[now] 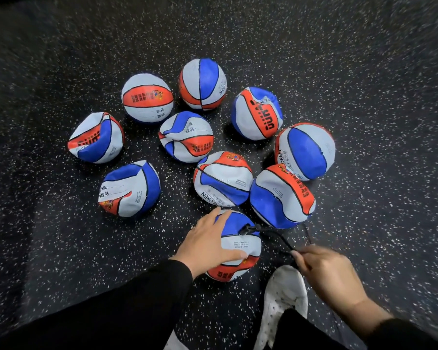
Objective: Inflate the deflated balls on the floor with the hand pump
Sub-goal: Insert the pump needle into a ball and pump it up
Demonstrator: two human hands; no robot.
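I'm seeing ten red/white/blue balls lying on the speckled black floor (364,72), most of them dented and crumpled. The nearest ball (240,246) is sitting at bottom centre, just in front of a white shoe (283,294). My left hand (208,243) is resting on that ball's left side w/ fingers spread over the top and thumb pressing the lower white panel, so a cupping grip around the ball. A black hose (278,236) is running from a black fitting on top of the ball, right and down toward my right hand (326,269). The right hand's fingers are curling closed round the hose's near end, beside the shoe toe; the pump body itself I can't make out, it's hidden under the hand. The other nine balls are spreading in a loose cluster beyond, approx. centre frame, two of them (223,178) (281,195) lying just past the held ball. Black sleeves are covering both forearms.
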